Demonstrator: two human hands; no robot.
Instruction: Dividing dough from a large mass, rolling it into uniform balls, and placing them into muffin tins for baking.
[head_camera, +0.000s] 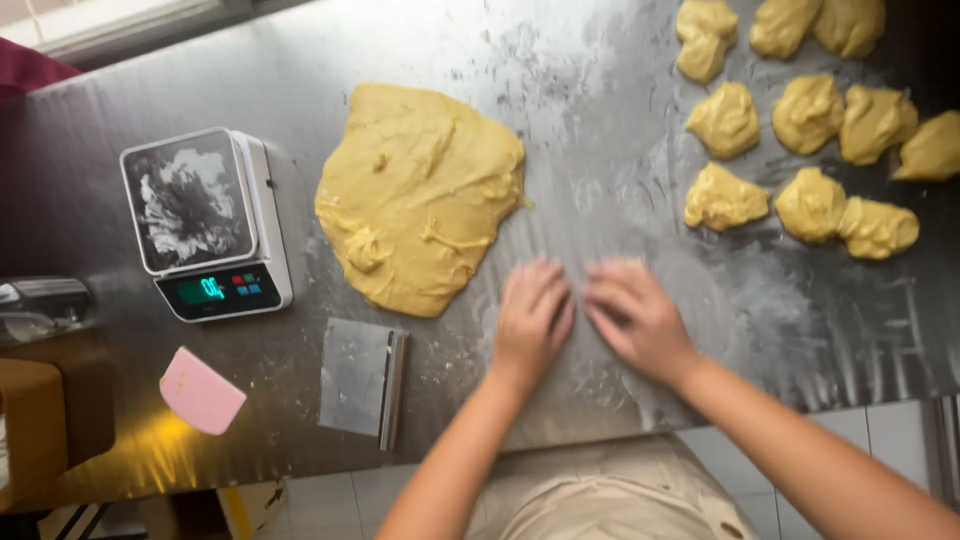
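So, left hand (532, 315) nearer | big flat yellow dough slab (420, 195) upper-left of fingers | both hands, right hand (640, 320) too, flat and empty on floury steel table (600, 120)

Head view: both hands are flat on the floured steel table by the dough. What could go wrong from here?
1. The metal bench scraper lies near the table's front edge beside the left hand; a sweep of the arm could knock it off.
2. The small dough pieces sit close together, some touching, and may stick.
3. Flour could spread onto the scale.
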